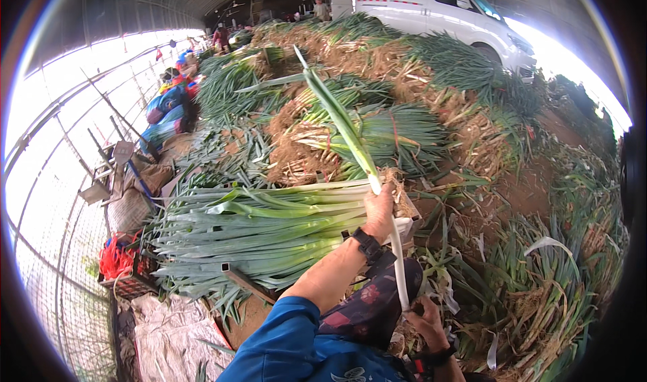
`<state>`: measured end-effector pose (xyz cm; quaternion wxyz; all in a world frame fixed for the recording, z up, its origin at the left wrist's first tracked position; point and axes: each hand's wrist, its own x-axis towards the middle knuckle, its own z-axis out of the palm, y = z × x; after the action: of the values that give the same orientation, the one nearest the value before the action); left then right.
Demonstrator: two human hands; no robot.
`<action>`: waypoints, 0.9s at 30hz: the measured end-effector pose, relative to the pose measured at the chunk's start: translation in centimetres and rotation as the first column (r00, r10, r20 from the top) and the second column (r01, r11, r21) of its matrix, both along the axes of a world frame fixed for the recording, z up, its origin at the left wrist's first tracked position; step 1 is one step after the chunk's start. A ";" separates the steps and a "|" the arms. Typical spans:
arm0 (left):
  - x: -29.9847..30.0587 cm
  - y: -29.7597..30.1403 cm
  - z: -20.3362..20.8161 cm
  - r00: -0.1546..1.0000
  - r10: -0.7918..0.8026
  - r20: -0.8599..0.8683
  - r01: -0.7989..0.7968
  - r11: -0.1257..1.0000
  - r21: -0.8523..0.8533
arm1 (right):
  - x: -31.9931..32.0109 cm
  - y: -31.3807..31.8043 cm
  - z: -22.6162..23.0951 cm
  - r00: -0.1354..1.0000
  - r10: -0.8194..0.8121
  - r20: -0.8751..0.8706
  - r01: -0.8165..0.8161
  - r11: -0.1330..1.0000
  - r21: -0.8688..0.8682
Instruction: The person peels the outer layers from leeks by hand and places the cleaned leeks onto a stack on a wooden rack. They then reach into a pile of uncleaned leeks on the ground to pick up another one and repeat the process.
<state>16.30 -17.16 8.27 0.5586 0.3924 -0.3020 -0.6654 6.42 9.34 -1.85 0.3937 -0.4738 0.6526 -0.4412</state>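
Both hands are gripping one leek (350,136): left hand (379,210) closing mid-stalk, right hand (426,319) pinching the white base, long axis running up-left above the stacked leeks (269,224).

Colours: green onion stalks, brown soil, white van.

Held stalk (367,163): white shaft, pale green middle, darker green leaves. Stacked bundle (269,227): pale green to white stems. Left sleeve (283,345): bright blue; wristband (368,244) black. Lap cloth (374,308): dark, red floral print. Root clumps (296,160): tan-brown. Van (431,8): white, thin red stripe. Netting in crate (116,261): orange-red.
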 end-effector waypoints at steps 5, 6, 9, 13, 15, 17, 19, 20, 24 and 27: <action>-0.1 -0.4 0.1 0.999 -0.013 0.041 0.011 1.000 0.028 | 1.3 0.0 0.2 0.953 -0.030 -0.301 -0.017 0.989 -0.150; -0.2 -0.5 0.0 0.999 -0.014 0.041 0.012 1.000 0.027 | 1.6 0.0 0.2 0.925 -0.049 -0.376 -0.038 0.974 -0.221; -0.2 -0.4 0.2 0.997 0.041 0.058 -0.042 0.999 0.015 | 2.1 0.2 0.2 0.859 -0.106 -0.501 -0.061 0.950 -0.305; 0.6 -0.5 0.1 0.995 0.076 0.070 -0.076 0.997 -0.002 | 2.5 0.6 1.1 0.814 -0.173 -0.554 -0.031 0.940 -0.340; 0.9 -0.5 0.0 0.993 0.095 0.076 -0.094 0.995 -0.012 | 2.6 0.8 1.4 0.790 -0.138 -0.597 -0.093 0.936 -0.340; 0.9 -0.4 -0.1 0.994 0.096 0.044 -0.095 0.995 -0.014 | 2.5 0.9 1.3 0.761 -0.106 -0.640 -0.152 0.930 -0.335; 1.0 -0.4 -0.3 0.995 0.090 0.041 -0.090 0.996 -0.011 | 2.3 0.8 1.1 0.754 -0.102 -0.648 -0.153 0.933 -0.325; 1.2 -0.5 -0.5 0.995 0.089 0.040 -0.089 0.996 -0.009 | 2.4 0.8 1.2 0.754 -0.097 -0.650 -0.157 0.934 -0.322; 1.1 -1.2 -1.5 0.987 0.133 0.086 -0.132 0.991 -0.023 | 3.2 0.6 2.0 0.744 -0.102 -0.661 -0.151 0.937 -0.316; 0.9 -1.4 -2.2 0.981 0.144 0.131 -0.137 0.989 -0.060 | 3.5 0.5 1.8 0.691 -0.127 -0.712 -0.130 0.946 -0.296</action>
<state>17.24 -18.60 6.10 0.5921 0.4426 -0.3276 -0.5884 9.94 9.83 -0.08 0.0222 -0.6672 0.6726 -0.3194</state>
